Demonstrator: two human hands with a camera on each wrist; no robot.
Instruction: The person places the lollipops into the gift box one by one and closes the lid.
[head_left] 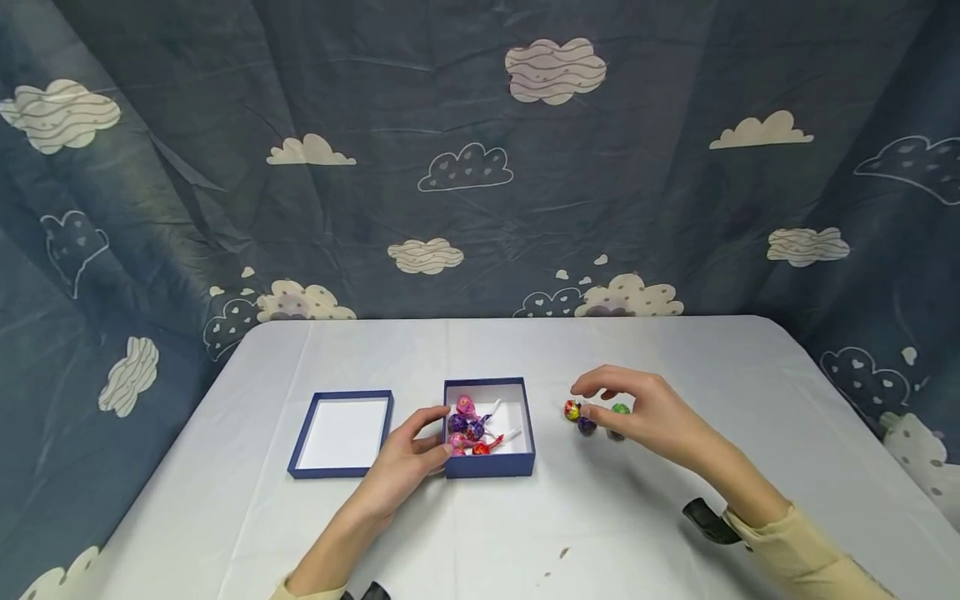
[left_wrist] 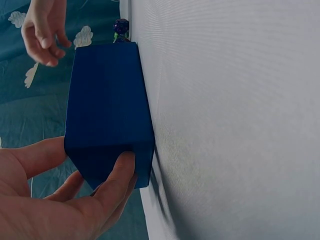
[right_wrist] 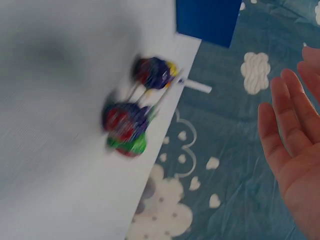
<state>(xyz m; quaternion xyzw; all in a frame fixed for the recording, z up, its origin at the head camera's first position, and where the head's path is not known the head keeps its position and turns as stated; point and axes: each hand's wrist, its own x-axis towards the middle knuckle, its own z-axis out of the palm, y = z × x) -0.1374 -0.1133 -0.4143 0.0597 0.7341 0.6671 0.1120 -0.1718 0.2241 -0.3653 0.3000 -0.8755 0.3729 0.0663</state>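
Observation:
A blue box point(head_left: 489, 466) with a white inside stands uncovered on the table, several wrapped lollipops point(head_left: 477, 430) in pink, purple and red lying toward its left side. My left hand point(head_left: 408, 458) holds the box at its left wall, fingertips and thumb against the wall and rim; the left wrist view shows the fingers on the blue end. To the right, my right hand point(head_left: 648, 412) hovers over several more lollipops point(right_wrist: 127, 122) in purple, green and yellow wrappers. Its fingers are spread and loosely bent, with nothing between them in the right wrist view.
A shallow blue-edged lid point(head_left: 341, 433), white side up, lies left of the box. Small brown specks point(head_left: 564, 552) mark the white tablecloth point(head_left: 615, 525) near the front. A dark cloud-patterned curtain point(head_left: 465, 92) hangs behind the table and at its sides.

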